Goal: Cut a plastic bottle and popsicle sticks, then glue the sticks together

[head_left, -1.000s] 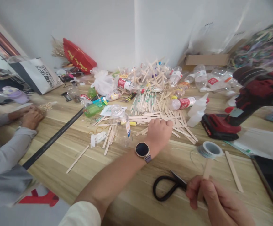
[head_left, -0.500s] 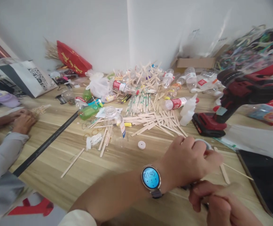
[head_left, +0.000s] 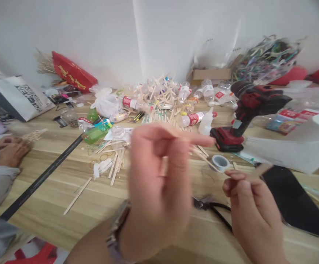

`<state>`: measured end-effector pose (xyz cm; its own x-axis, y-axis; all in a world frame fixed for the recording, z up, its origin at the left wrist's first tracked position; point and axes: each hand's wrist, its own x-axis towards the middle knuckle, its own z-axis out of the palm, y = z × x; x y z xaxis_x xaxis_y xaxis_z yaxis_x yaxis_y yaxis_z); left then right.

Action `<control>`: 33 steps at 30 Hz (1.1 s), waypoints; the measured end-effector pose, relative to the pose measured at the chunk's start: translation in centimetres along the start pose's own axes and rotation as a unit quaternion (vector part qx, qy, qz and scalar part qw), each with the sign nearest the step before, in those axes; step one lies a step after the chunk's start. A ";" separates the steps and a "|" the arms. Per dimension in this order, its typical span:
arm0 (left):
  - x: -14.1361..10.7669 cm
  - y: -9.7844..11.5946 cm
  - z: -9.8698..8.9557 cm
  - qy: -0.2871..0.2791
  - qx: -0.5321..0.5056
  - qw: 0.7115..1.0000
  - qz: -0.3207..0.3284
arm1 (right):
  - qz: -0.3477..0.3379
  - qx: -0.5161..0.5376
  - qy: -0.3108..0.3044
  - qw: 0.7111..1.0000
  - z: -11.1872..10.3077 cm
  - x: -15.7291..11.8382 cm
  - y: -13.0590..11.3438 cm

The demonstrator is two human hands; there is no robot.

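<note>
My left hand [head_left: 159, 179], raised close to the camera and blurred, has a watch [head_left: 118, 231] on its wrist. Its fingers are curled with the thumb pressed to the index finger; what lies in them is hidden. Lower and to the right, my right hand [head_left: 254, 209] pinches a flat wooden stick [head_left: 264, 169] at its fingertips. A thinner stick [head_left: 208, 161] slants between the two hands; whether the left hand grips it I cannot tell. Black-handled pliers [head_left: 211, 206] lie between the hands. Just beyond the right fingertips stands a small clear cup [head_left: 220, 162].
Plastic bottles [head_left: 193, 119] and heaped wooden sticks [head_left: 117, 163] cover the table's back half. A red cordless drill [head_left: 247, 113] stands at right, behind a black tablet-like slab [head_left: 293, 198]. At far left, another person's hands [head_left: 12, 152] are by a bag of small pieces [head_left: 34, 136].
My left hand has risen and moved left, turning its palm side into view. The hands have separated, uncovering the pliers and cup. The view has swung slightly right.
</note>
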<state>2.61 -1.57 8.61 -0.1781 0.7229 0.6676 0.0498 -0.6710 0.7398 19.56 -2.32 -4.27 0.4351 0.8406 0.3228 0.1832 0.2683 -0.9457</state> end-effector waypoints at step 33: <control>-8.9 -1.9 -6.4 -0.298 0.392 0.862 -0.121 | 0.217 0.040 -0.273 0.936 2.1 -3.5 -1.0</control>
<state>-2.23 -7.81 0.69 0.2478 0.9392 0.2377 0.7730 -0.3396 0.5359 16.00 -4.52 -4.52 -0.0672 0.9881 -0.1384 0.0180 -0.1375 -0.9903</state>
